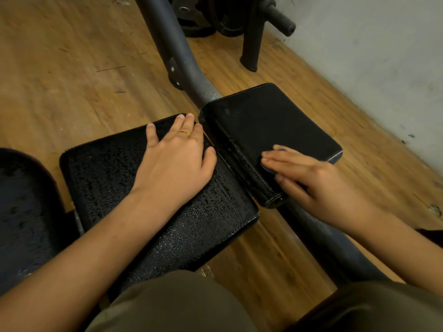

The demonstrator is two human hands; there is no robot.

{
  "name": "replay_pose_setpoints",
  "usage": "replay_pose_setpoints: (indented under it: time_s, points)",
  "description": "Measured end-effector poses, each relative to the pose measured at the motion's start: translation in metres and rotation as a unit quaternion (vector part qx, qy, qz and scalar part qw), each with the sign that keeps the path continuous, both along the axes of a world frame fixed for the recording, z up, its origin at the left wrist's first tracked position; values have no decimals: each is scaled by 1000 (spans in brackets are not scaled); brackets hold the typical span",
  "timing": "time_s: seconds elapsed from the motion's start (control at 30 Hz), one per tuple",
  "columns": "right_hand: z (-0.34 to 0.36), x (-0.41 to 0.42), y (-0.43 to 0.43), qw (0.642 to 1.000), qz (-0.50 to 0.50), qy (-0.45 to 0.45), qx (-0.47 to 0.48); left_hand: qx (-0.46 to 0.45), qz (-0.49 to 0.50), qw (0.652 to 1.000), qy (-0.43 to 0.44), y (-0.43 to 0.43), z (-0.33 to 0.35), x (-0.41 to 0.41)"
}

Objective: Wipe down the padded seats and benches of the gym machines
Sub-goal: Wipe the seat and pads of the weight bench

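Under my left hand (175, 154): wet black textured padded seat (107, 168); fingers flat, gripping nothing.
Right hand (309, 178): straight fingers press smaller smooth black pad (271, 121) beside the seat; nearest for wiping it.

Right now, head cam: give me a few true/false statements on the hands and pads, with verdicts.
1. The left hand lies flat on the left pad. True.
2. The left pad's surface is dry. False: it is beaded with droplets.
3. The right hand rests on the right pad, fingers straight. True.
4. The left hand wears no jewellery. False: a gold ring is on one finger.
5. Weight plates sit beyond the pads. True.
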State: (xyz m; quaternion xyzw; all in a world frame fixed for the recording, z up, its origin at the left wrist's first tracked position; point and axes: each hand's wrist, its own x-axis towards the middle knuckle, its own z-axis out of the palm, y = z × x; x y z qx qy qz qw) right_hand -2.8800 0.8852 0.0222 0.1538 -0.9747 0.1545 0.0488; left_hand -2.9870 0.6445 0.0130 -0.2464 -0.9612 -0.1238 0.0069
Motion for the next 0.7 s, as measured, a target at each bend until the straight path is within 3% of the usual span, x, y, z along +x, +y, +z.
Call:
replay_pose_setpoints:
  time_s: [0.13, 0.47, 0.7]
  points:
    - [-1, -11, -2, 1000, 9, -5, -1, -5, -2, 1000, -1, 1, -1, -1]
    - [6, -144, -47, 999, 22, -6, 43, 8, 4, 1000, -3, 1, 2, 0]
    - [1, -73, -42, 991, 115, -9, 74, 38, 8, 999, -22, -1, 3, -3]
